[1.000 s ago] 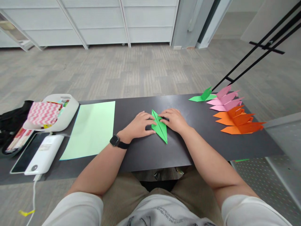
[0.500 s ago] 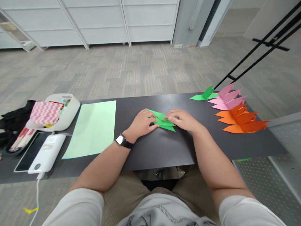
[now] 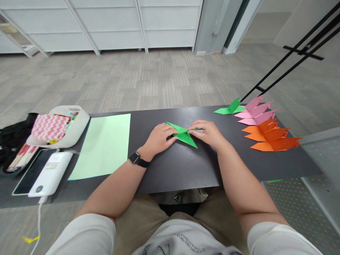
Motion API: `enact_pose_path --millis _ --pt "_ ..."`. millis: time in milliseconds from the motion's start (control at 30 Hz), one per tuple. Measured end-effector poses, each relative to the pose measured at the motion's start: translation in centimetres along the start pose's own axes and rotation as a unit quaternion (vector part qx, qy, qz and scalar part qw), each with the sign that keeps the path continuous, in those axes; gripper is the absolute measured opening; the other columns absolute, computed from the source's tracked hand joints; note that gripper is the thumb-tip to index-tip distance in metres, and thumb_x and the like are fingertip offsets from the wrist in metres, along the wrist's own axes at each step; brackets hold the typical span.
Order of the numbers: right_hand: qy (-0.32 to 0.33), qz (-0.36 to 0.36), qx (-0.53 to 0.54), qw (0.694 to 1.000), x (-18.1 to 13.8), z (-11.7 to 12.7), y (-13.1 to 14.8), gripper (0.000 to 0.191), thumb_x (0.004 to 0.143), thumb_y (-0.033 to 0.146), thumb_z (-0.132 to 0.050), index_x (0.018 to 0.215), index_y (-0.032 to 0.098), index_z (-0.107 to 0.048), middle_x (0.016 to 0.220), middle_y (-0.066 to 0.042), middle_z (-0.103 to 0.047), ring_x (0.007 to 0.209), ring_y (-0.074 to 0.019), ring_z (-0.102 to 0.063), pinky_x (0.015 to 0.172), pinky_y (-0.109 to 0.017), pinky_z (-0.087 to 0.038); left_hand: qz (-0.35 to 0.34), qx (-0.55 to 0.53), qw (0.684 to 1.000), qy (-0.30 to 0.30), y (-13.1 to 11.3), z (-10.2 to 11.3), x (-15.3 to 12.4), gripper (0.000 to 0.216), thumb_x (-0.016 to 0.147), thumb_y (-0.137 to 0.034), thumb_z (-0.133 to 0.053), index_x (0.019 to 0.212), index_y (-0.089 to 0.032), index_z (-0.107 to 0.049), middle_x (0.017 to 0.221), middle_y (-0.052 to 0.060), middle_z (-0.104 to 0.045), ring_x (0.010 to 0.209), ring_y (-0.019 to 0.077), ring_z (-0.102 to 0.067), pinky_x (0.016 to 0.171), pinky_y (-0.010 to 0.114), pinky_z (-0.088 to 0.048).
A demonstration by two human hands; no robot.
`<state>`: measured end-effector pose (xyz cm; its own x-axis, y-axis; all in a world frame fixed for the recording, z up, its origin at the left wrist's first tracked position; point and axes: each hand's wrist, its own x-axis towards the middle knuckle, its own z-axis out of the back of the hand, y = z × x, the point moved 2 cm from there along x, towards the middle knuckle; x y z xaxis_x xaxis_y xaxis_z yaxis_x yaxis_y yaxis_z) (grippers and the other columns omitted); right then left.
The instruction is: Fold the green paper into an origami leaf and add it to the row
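Folding step, I judge — green paper [image 3: 187,137] right of the pale sheet [image 3: 106,145]. My left fingers [image 3: 168,131] grip its sheet-facing side; right fingers [image 3: 197,125] pinch opposite — next move likely calls for firm creasing.

Matt folded paper [image 3: 189,140], satiny tabletop [image 3: 180,170]

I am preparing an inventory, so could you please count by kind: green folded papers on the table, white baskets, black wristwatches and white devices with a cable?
Green folded papers: 2 (middle paper, far-right paper)
White basket: 1
Black wristwatch: 1
White device with a cable: 1
Total: 5
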<state>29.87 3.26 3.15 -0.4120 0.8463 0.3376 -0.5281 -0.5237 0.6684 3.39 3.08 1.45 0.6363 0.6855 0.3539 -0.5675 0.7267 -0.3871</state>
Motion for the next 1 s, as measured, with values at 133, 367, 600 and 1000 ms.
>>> enact_pose_path --millis 133,367,600,1000 --pt "0.026 -0.011 0.021 0.999 0.1 -0.1 -0.5 0.023 0.098 0.044 -0.071 0.102 0.029 -0.087 0.103 -0.006 -0.082 0.095 -0.0231 -0.077 0.092 -0.039 -0.060 0.008 0.011 1.000 -0.007 0.0 0.3 -0.1 0.022 0.109 -0.034 -0.059 0.115 -0.028 -0.080 0.120 0.003 -0.081 0.117 0.0221 -0.073 0.124 0.048 -0.043" --pt "0.035 -0.029 0.071 0.996 -0.1 0.2 -0.8 0.042 0.101 0.061 -0.065 0.117 0.027 -0.084 0.117 -0.010 -0.082 0.111 -0.0277 -0.076 0.102 -0.045 -0.059 0.011 0.015 0.998 -0.056 -0.3 0.7 -0.3 0.026 0.112 -0.035 -0.056 0.110 -0.026 -0.080 0.114 0.005 -0.081 0.108 0.0215 -0.073 0.107 0.043 -0.054" --pt "-0.017 -0.069 0.128 0.989 -0.5 0.2 -2.2 0.055 0.097 0.048 -0.073 0.150 0.035 -0.064 0.144 -0.008 -0.073 0.136 -0.0298 -0.068 0.118 -0.055 -0.052 0.067 -0.096 0.968 -0.220 -0.5 1.9 -0.7 0.019 0.109 -0.032 -0.061 0.106 -0.022 -0.077 0.105 0.005 -0.080 0.099 0.0191 -0.074 0.094 0.035 -0.059" --pt "-0.219 0.035 0.032 0.975 -0.2 0.2 1.6 0.017 0.097 0.042 -0.075 0.093 0.028 -0.081 0.092 -0.005 -0.079 0.086 -0.0229 -0.074 0.083 -0.041 -0.061 0.086 -0.345 0.913 -0.199 -0.5 -0.1 -0.8 0.026 0.110 -0.040 -0.061 0.127 -0.025 -0.072 0.119 0.010 -0.075 0.104 0.0205 -0.076 0.097 0.039 -0.062"
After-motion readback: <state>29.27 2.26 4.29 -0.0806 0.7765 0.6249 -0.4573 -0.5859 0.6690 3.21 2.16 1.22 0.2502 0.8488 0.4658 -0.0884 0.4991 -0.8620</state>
